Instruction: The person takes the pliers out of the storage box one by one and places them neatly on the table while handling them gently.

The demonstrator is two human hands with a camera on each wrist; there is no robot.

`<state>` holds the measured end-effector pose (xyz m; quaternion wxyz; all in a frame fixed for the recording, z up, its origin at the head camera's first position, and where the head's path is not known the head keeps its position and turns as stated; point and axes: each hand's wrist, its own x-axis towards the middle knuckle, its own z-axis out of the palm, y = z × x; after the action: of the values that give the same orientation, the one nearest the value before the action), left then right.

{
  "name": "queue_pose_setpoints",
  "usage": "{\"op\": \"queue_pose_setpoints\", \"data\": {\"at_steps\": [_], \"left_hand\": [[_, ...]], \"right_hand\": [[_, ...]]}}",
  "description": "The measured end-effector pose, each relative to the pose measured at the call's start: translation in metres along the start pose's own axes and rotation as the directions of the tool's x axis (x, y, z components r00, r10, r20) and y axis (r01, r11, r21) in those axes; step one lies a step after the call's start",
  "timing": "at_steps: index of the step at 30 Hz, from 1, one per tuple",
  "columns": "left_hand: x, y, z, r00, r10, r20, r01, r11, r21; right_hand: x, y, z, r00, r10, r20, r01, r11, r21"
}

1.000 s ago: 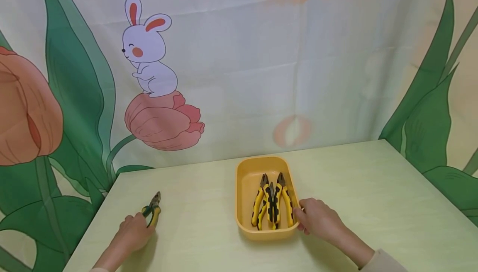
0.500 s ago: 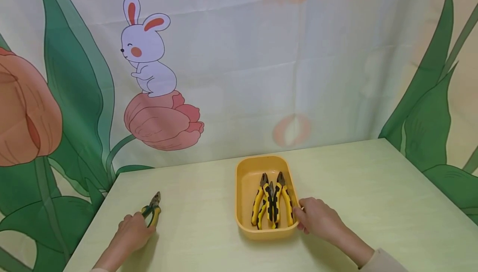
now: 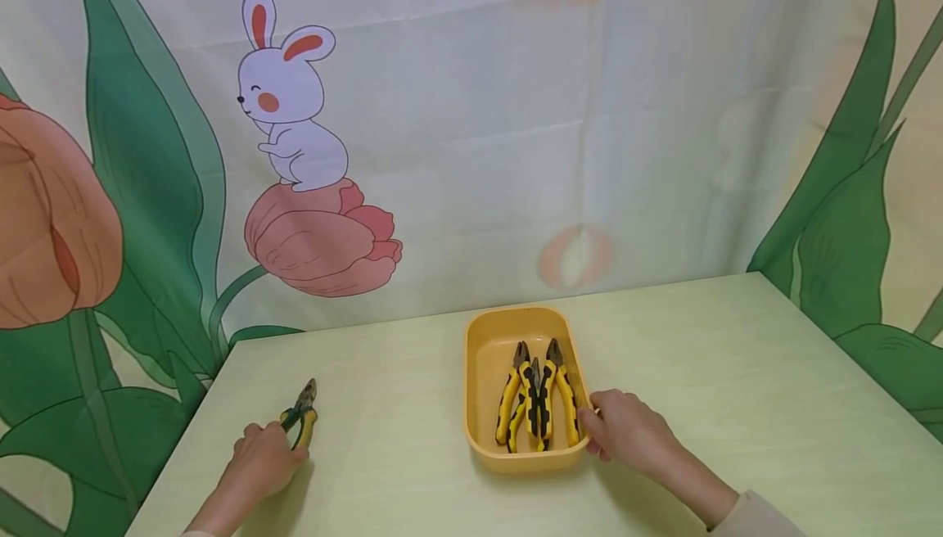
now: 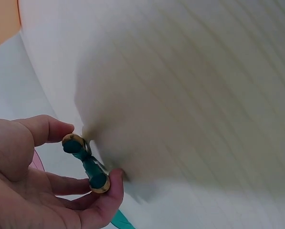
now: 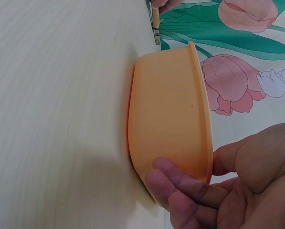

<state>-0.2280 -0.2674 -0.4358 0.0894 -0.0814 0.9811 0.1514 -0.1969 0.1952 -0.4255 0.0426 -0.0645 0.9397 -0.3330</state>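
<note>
My left hand (image 3: 261, 462) holds pliers (image 3: 307, 396) with green-and-yellow handles over the table's left side, the metal head directed away from me. In the left wrist view, thumb and fingers lie on either side of the two handle ends (image 4: 98, 180), which stand slightly apart. A yellow plastic bin (image 3: 480, 394) stands right of the middle. Inside it lie several yellow-and-black pliers (image 3: 507, 408), heads toward the back, handles overlapping. My right hand (image 3: 629, 432) pinches the bin's near right corner; the right wrist view shows the thumb at the rim and fingers under the outer wall (image 5: 168, 109).
The pale table (image 3: 390, 406) ends at the back against a hanging cloth (image 3: 471, 152) printed with a rabbit and tulips. Its left edge slants down toward me, and its right edge runs along printed green leaves.
</note>
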Motion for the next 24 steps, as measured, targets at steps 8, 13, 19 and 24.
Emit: {"op": "queue_pose_setpoints", "data": {"at_steps": [8,13,19,24], "left_hand": [[-0.0001,-0.0018,0.0006,1.000,-0.005,0.007,0.005,1.000,0.004],[-0.0004,-0.0027,0.0012,1.000,-0.012,0.012,0.011,1.000,0.014],[0.0017,-0.0026,0.0023,0.999,-0.026,0.028,0.026,0.999,0.025],[0.0016,-0.0011,0.0016,0.999,-0.023,0.035,0.021,0.999,0.044]], "right_hand": [[0.0005,-0.0002,0.0005,1.000,0.011,0.005,-0.011,1.000,0.000],[0.0006,-0.0006,0.0006,1.000,0.011,0.006,-0.011,1.000,0.007],[0.0010,-0.0014,0.0002,1.000,0.019,0.012,-0.020,1.000,0.017],[0.0014,-0.0017,-0.0002,1.000,0.023,0.017,-0.023,1.000,0.020]]}}
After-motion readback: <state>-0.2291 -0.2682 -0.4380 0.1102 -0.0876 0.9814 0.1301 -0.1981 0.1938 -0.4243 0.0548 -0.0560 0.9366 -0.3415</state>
